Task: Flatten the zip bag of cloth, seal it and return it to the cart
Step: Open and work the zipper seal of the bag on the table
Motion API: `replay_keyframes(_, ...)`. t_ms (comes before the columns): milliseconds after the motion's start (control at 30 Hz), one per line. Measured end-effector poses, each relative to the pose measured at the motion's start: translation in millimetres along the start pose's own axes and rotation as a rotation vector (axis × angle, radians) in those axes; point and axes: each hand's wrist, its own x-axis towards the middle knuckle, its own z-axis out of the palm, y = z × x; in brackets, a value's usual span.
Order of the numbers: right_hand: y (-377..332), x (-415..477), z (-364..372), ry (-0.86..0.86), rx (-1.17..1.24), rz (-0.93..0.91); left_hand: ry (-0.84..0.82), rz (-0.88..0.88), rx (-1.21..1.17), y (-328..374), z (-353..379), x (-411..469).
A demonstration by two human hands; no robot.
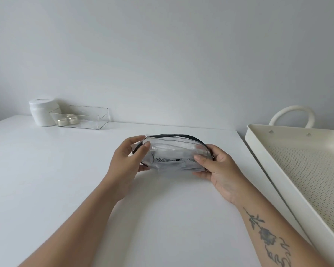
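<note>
A clear zip bag (pixel 172 153) with a black trim along its top and white cloth inside is held just above the white table (pixel 46 180), near the middle. My left hand (pixel 127 160) grips its left end, thumb on the front face. My right hand (pixel 216 166) grips its right end, thumb pressed on the front. A barcode label shows through the plastic. The bag looks puffed out. The cream cart tray (pixel 305 170), with a perforated floor and a looped handle (pixel 292 114), stands to the right of the table.
At the table's back left stand a white jar (pixel 41 112) and a clear plastic organizer (pixel 85 117) with two small gold-lidded pots (pixel 68 120). A plain wall runs behind the table.
</note>
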Motion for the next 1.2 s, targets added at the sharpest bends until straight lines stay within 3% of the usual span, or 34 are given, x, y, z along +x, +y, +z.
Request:
replay_keyframes(167,-0.8,-1.4,5.0,0.157,-0.109,-0.051,-0.024,0.076,0.132,-1.8,2.2,-1.3)
replay_keyframes(267,0.7,-3.2,9.6,0.204,-0.182,-0.088,0.043,0.106,0.269,-6.5,3.2,1.8)
replay_keyframes(333,1.2,-4.1,12.7,0.132,-0.138,-0.074,0.122,0.128,0.332,-9.9,2.6,4.5)
replay_keyframes(500,-7.0,-4.9,5.2,-0.269,0.248,0.122,0.233,0.124,0.253,-9.7,-1.6,6.2)
replay_keyframes(600,-11.9,-5.2,-0.3,-0.332,0.338,0.123,0.253,0.036,0.207,-6.6,-2.8,5.9)
replay_keyframes(933,-3.0,1.2,-1.2,0.009,0.258,-0.002,-0.092,-0.141,-0.228,1.9,-2.0,1.4)
replay_keyframes(1033,-0.2,3.1,-2.2,0.12,0.187,-0.047,0.01,-0.077,-0.236,3.4,-4.1,2.8)
replay_keyframes(1200,3.0,2.4,0.8,0.251,-0.046,-0.132,0.153,0.02,0.053,0.0,-4.8,2.7)
